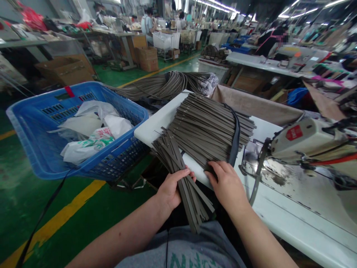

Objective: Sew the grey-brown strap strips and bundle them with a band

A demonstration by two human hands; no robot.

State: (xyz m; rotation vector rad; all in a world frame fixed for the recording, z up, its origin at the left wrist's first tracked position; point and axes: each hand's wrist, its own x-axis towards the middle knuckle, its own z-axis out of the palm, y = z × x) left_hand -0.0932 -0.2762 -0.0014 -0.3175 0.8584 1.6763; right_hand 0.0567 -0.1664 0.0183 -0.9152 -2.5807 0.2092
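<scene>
My left hand (174, 186) is wrapped round a bundle of grey-brown fabric straps (192, 203), thumb on top. The bundle hangs over the near edge of a white sewing table (150, 128), its upper ends fanned out on the corner. A wide layer of similar straps (203, 128) lies side by side across the table. At the near edge of this layer, my right hand (224, 180) rests with fingers bent and their tips on the lowest straps; whether it pinches one is hidden. A dark band (235, 134) crosses the layer near its right end.
Right of the straps stands a sewing machine (304, 137). A blue plastic basket (122, 152) with white plastic bags (95, 134) is at the left. Behind the table lies a large heap of long straps (164, 83). Other people work farther back among tables and cardboard boxes (147, 59).
</scene>
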